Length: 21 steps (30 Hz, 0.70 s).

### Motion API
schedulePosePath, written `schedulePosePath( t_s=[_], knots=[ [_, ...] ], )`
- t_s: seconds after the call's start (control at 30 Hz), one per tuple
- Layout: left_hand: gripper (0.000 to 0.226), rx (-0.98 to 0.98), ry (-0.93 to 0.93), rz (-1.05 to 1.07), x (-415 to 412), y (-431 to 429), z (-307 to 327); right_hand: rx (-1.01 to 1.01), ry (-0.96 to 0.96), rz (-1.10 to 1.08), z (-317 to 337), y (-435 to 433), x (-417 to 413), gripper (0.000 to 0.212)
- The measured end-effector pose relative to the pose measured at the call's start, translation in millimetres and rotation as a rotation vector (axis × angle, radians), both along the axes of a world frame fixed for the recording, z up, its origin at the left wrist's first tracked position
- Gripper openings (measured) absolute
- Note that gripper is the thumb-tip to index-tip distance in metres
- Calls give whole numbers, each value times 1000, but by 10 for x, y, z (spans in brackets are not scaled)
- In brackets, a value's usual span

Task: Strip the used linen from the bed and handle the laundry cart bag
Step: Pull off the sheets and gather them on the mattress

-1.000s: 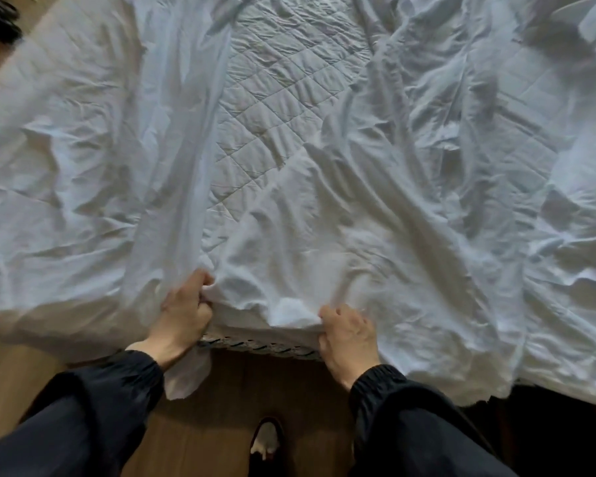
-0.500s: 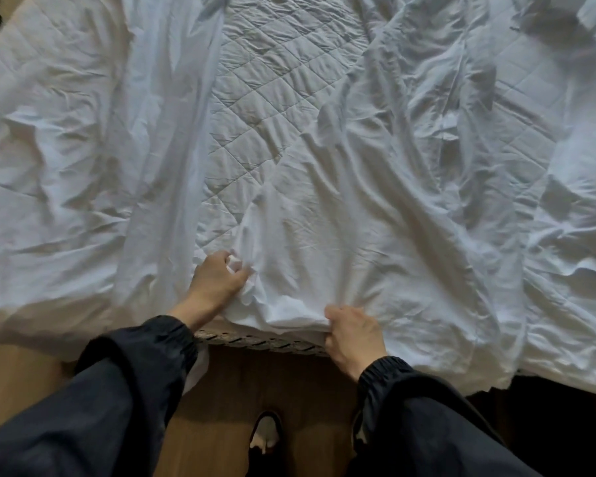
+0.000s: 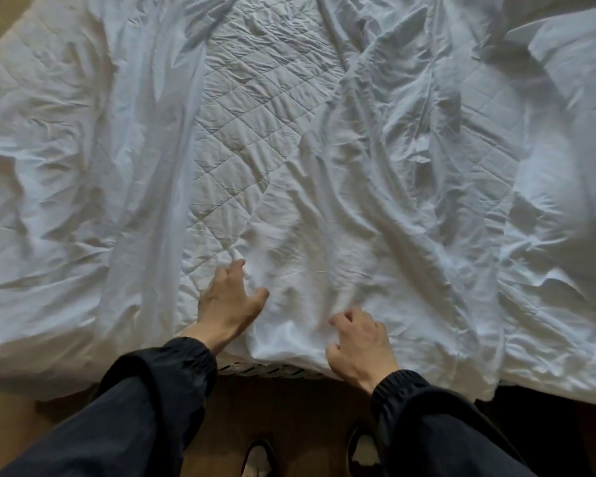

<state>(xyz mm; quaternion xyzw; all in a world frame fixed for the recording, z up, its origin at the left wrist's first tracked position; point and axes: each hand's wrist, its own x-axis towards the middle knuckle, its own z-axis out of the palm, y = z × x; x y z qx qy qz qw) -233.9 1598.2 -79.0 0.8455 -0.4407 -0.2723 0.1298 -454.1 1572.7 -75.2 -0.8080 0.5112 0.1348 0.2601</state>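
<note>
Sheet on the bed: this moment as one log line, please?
left hand: spread, touches sheet edge | right hand: grips sheet | mattress pad: partly bare

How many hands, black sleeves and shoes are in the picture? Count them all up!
Hands: 2, the left hand and the right hand
Black sleeves: 2, the left sleeve and the right sleeve
Shoes: 2, the left shoe and the right shoe
Total: 6

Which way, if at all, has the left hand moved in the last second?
Yes. The left hand has gone from the mattress edge farther in across the sheet, toward the bare quilted pad.
</note>
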Motion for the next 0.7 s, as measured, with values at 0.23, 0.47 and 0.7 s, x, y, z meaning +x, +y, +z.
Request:
schedulePosePath(
  t_s=[0.23, 0.47, 0.7],
  knots=[
    [68, 24, 62, -232, -24, -438, 41, -26, 24, -141, 116, -307, -118, 39],
    [71, 28, 28, -228, 12, -1275, -111, -43, 10, -146, 75, -978, -220, 40],
    [78, 93, -18, -158, 36, -2354, -298, -75, -29, -143, -117, -2014, -316, 36]
  ],
)
